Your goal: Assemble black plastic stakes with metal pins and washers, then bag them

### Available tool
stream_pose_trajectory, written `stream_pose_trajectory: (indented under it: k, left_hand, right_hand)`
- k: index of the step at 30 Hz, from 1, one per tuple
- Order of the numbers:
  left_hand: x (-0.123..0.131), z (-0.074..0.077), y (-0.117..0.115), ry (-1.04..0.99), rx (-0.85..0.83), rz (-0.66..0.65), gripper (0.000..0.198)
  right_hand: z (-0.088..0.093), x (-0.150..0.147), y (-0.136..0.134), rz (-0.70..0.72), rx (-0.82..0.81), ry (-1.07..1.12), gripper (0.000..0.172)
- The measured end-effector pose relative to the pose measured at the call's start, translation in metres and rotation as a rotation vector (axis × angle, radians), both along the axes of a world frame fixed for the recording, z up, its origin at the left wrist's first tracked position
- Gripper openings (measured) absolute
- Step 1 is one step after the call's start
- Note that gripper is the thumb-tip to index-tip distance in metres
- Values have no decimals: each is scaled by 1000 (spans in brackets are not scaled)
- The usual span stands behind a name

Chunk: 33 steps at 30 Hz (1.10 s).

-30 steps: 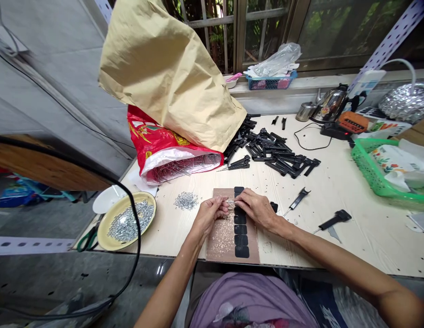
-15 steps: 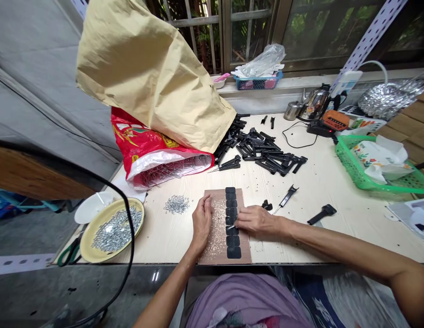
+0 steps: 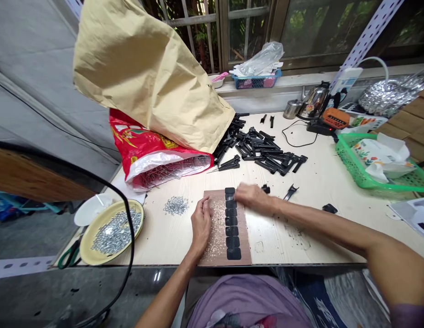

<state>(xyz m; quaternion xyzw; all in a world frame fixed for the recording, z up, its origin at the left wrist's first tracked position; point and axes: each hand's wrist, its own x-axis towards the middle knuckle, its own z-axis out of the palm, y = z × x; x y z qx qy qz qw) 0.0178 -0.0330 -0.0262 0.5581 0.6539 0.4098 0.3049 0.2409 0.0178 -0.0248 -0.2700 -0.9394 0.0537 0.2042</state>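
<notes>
The left hand [image 3: 201, 224] lay at the board's [image 3: 245, 241] left edge, presumably steadying it; the right hand [image 3: 253, 197] (blurred) was at its upper right, beside black pads [image 3: 231, 221]. Neither grip was discernible.

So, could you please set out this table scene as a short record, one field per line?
Left hand: at the left edge of the brown board
Right hand: blurred, near the board's far right corner; grip unclear
Brown board: lying flat, pale specks on its left part
Black pads: in a column on the board
Yellow dish: holds small shiny pieces
Red bag: lying open, thin metal pins inside
Green basket: far right, holding a flowered packet
</notes>
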Motion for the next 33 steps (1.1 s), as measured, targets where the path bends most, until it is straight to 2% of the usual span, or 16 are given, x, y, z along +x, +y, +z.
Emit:
stream_pose_trajectory:
  k: [2,3,7,10,14,18,20,23,28,31,33]
  left_hand:
    - [1,1,0,-5,9,5,44]
    - [1,1,0,-8,9,3,43]
    - [2,3,0,-25,11,-6,42]
    - [2,3,0,-44,7,-4,41]
    - [1,2,1,-46,-6,-6,41]
    - [0,2,0,-44,-5,-19,42]
    - [1,3,-1,-40,-3,-20,43]
    - [2,5,-2,-43,6,-24,43]
    - [2,4,-2,-45,12,-14,42]
    - [1,3,-2,-46,14,-10,42]
    - [0,3,-2,-59,14,-10,43]
  right_hand:
    - [-1,0,1,151,2,-39,26]
    - [-2,1,2,154,0,-36,26]
    - [-7,4,16,-98,-20,20,30]
    - [-10,4,23,-27,10,-24,28]
    - [-12,0,4,-16,-2,-8,29]
    - [-5,-4,-23,199,-57,-40,29]
    - [0,-3,-22,148,-84,-21,29]
    - [5,-2,-8,-75,-98,30,31]
    - [-4,-8,-2,128,-52,-48,30]
    - [-6,-3,-8,89,-114,-12,31]
    - [3,12,-10,43,-191,-33,31]
